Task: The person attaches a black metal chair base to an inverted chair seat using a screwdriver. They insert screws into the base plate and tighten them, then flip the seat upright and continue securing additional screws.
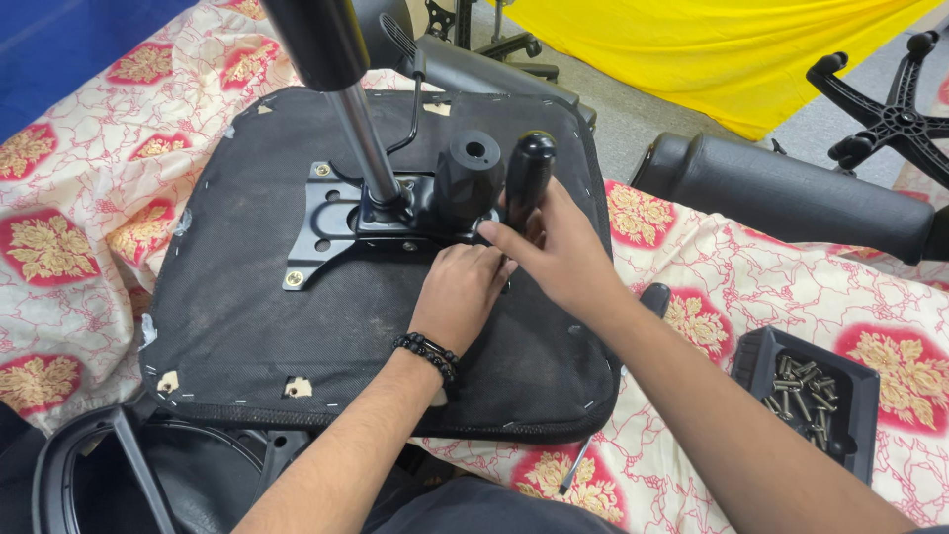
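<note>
Gripping the black screwdriver handle (529, 173), the right hand (554, 252) has fingers wrapped round it, tool upright over the metal mounting plate (326, 222) at the centre of the upturned seat base (297, 326). Left hand (460, 292) sits curled, knuckles up, fingertips down at the plate's edge w/ the tool tip; can't tell what it pinches. Both forearms reach in from bottom right. Gas cylinder (366, 138) rises from the plate, knob (470, 173) beside it. Tray of screws (806, 391) lies right on the floral cloth (59, 198).

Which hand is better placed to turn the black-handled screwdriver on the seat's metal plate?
Probably the right hand: it grips the black-handled screwdriver standing upright at the black metal plate. The left hand rests lower, beside the tool's tip.
</note>
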